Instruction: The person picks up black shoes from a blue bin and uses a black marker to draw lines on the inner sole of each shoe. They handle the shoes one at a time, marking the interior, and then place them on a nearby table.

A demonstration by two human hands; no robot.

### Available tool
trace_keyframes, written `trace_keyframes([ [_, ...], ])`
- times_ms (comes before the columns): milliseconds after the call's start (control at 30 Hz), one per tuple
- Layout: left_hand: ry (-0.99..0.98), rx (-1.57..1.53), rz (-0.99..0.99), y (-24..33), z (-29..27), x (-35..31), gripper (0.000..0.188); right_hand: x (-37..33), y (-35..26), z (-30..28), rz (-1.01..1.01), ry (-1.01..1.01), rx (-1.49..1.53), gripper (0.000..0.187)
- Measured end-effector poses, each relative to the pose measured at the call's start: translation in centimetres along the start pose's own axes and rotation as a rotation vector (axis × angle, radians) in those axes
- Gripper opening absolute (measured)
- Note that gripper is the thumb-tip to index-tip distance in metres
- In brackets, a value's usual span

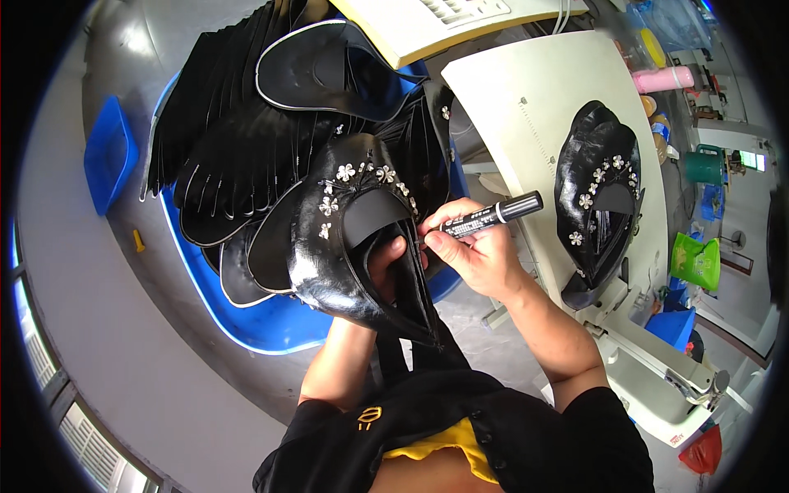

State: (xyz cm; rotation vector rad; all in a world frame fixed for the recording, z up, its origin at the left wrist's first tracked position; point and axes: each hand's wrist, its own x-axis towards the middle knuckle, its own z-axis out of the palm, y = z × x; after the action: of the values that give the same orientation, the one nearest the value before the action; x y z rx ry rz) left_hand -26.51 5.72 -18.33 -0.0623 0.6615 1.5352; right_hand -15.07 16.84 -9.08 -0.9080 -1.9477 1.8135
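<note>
A person's left hand is holding a glossy black shoe upper above the near right part of a blue tub. The thumb is showing inside the upper's opening and gripping near its layered edge; the other fingers are hiding behind the material, so how they are bending cannot be told. Over the tub's right side, the right hand is pinching a black marker between thumb and fingers, its writing end pointing left and reaching the opening's edge. Silvery flower ornaments are curving around that opening.

Inside the tub, many black pieces are standing packed in rows, some showing pale edging. To the right of the tub, a cream tabletop is carrying a stack of similar decorated uppers, its toe pointing away from the person. To the left of the tub, a smaller blue tray is lying on the floor, and a yellow object is lying nearer the person.
</note>
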Motion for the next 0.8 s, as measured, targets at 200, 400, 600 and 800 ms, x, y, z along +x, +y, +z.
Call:
trace_keyframes([
  [200,-0.014,-0.004,-0.002,0.1,0.3,-0.2,0.035,-0.8,0.8,-0.5,-0.109,-0.073,-0.046,0.014],
  [400,-0.021,-0.011,-0.022,0.4,0.3,-0.2,0.034,-1.2,0.7,0.1,0.097,-0.02,0.128,0.013],
  [600,0.025,-0.032,0.011,0.0,0.6,-0.1,0.032,-1.2,1.1,0.2,-0.124,-0.027,0.007,0.012],
  [800,-0.007,-0.002,0.066,0.5,1.5,0.0,0.036,-1.0,0.9,0.2,-0.012,0.031,0.064,0.014],
])
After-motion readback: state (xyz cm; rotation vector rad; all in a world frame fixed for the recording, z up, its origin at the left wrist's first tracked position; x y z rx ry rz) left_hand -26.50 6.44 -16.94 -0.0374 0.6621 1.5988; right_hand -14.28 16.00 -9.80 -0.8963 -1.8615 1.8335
